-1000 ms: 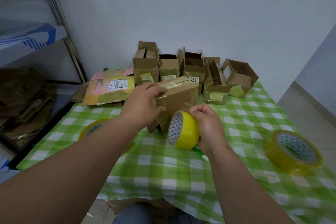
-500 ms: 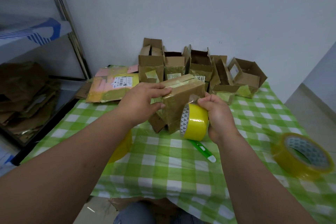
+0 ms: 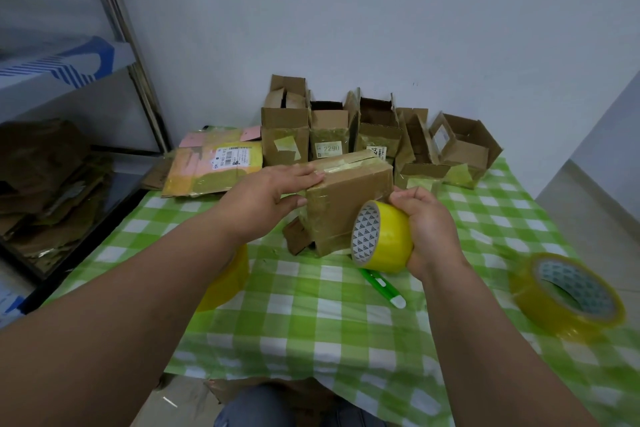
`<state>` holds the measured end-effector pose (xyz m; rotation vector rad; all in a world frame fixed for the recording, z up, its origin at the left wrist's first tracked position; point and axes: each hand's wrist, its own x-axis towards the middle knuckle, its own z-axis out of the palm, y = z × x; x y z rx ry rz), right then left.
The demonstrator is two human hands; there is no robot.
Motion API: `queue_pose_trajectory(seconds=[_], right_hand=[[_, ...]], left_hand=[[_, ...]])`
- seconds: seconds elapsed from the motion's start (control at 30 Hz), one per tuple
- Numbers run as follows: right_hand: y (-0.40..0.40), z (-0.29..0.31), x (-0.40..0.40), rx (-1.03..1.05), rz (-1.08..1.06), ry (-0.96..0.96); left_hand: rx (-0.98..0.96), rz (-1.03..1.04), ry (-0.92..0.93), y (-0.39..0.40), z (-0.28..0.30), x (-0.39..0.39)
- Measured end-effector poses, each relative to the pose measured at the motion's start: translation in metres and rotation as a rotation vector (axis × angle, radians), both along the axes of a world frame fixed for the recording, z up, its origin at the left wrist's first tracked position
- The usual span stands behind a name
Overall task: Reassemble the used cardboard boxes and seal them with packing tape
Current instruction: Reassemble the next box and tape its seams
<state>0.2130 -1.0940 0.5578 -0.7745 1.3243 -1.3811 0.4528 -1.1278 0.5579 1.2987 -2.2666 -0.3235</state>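
Cardboard box (image 3: 349, 199) tilted on edge above the checked table (image 3: 311, 322) — left hand (image 3: 273, 194) flat, fingers straight, steadying its top; right hand (image 3: 427, 225) curled round yellow tape roll (image 3: 382, 236) against its side, likely for sealing

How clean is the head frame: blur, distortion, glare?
Head view: light is soft and even, no hard shadows; wide-angle bending bows the shelf post at left; box and right hand at centre are fairly sharp; the tape roll at the right edge is smeared; mild sheen on the box's tape.
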Motion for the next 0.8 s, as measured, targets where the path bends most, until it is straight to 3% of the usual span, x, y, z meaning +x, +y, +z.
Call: queue_pose_trajectory(seconds=[0.13, 0.27, 0.53, 0.7, 0.8], right_hand=[[0.005, 0.000, -0.002, 0.006, 0.002, -0.034], [0.013, 0.000, 0.000, 0.002, 0.026, -0.054], [0.033, 0.012, 0.006, -0.054, 0.120, -0.043], [0.047, 0.020, 0.015, -0.091, 0.327, -0.036], [0.053, 0.020, 0.015, -0.114, 0.324, 0.013]], left_hand=[[-0.069, 0.107, 0.033, 0.006, -0.007, 0.000], [0.133, 0.230, 0.152, 0.015, -0.004, -0.009], [0.174, 0.404, 0.021, 0.028, 0.027, -0.020], [0.337, 0.475, 0.261, 0.033, 0.030, -0.019], [0.381, 0.469, 0.297, 0.038, 0.035, -0.021]])
